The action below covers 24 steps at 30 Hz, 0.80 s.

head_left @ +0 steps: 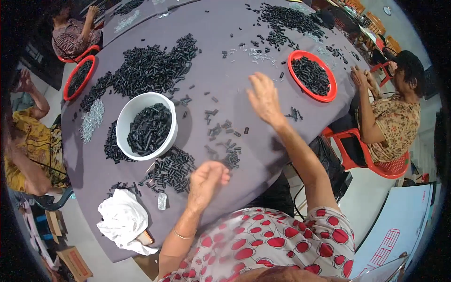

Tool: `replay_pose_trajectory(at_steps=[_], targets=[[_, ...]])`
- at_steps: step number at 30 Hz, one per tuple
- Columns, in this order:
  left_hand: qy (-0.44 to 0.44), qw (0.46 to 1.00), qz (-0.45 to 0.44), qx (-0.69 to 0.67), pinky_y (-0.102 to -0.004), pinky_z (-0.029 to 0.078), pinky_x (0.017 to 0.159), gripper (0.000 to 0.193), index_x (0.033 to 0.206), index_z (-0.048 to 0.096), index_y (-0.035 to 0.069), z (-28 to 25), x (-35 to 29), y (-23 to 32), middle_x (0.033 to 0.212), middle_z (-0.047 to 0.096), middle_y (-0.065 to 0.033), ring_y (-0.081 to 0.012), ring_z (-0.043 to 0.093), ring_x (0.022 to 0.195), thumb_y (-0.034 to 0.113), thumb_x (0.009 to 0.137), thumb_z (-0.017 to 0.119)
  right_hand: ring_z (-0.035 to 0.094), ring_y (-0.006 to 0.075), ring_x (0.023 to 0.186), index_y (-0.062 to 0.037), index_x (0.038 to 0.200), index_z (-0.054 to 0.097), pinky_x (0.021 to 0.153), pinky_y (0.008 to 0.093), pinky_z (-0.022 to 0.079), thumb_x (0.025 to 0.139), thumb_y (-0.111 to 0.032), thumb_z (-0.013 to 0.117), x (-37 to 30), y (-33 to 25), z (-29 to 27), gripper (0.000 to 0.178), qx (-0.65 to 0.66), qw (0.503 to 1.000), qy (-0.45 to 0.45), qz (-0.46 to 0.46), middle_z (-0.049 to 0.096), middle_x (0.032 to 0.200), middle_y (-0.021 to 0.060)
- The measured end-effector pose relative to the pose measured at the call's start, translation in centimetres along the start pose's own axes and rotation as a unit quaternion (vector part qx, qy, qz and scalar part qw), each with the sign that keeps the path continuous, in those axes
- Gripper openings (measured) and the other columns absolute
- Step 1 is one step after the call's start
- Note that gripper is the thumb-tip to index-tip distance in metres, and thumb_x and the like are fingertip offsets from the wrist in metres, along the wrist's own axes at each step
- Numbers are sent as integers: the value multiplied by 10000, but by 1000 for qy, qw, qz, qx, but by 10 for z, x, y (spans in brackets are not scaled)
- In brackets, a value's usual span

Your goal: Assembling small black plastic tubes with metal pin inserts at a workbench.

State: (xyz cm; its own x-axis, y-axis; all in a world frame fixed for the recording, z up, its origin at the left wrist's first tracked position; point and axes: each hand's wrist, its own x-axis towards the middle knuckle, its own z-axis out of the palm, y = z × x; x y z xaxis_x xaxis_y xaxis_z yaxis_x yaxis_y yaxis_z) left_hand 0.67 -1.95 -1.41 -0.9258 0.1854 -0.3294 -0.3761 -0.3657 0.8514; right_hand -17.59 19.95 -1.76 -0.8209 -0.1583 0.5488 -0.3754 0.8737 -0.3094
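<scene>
My left hand [206,184] hovers over the near edge of the table with its fingers curled in; whatever they may hold is hidden. Beside it lies a dense patch of small black plastic pieces [173,169], with a looser scatter of black pieces [221,129] beyond. Stretched out over the cloth, my right hand [264,99] has its fingers extended, and nothing shows in them. Beyond its fingertips lie small clear pieces [256,54]. To the left stands a white bowl [175,124] filled with black pieces.
A red oval tray [333,80] of black pieces sits at right, another red tray [70,94] at far left. A large black heap [150,70] lies behind the bowl. A white cloth [122,218] rests front left. People sit at right [394,113] and left [35,150].
</scene>
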Motion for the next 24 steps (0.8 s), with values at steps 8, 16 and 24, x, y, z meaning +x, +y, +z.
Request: replay_pose_trajectory(at_steps=[8,16,24], targets=[[-8,1000,-2,0,-258,519,682,166,961,586,-15,-1,1,0,889,638,-86,-130,614,740,135,937,518,348,378,1278,-54,1299,423,984,508,361,872,-417,535,65,61,33,572,-126,992,-17,6,392,1356,228],[-8,1000,0,-13,-259,517,676,173,963,590,-5,0,1,-2,891,639,-79,-127,612,744,156,939,529,365,351,1284,5,1265,441,1007,475,345,919,-468,441,58,66,48,587,-115,988,-100,4,389,1374,227],[-8,998,8,65,-250,507,686,149,971,581,-4,5,-1,2,897,633,-72,-117,603,756,121,944,504,283,337,1341,-11,1322,394,1081,467,240,925,-433,424,-5,19,9,580,-22,983,-179,-34,329,1425,215]])
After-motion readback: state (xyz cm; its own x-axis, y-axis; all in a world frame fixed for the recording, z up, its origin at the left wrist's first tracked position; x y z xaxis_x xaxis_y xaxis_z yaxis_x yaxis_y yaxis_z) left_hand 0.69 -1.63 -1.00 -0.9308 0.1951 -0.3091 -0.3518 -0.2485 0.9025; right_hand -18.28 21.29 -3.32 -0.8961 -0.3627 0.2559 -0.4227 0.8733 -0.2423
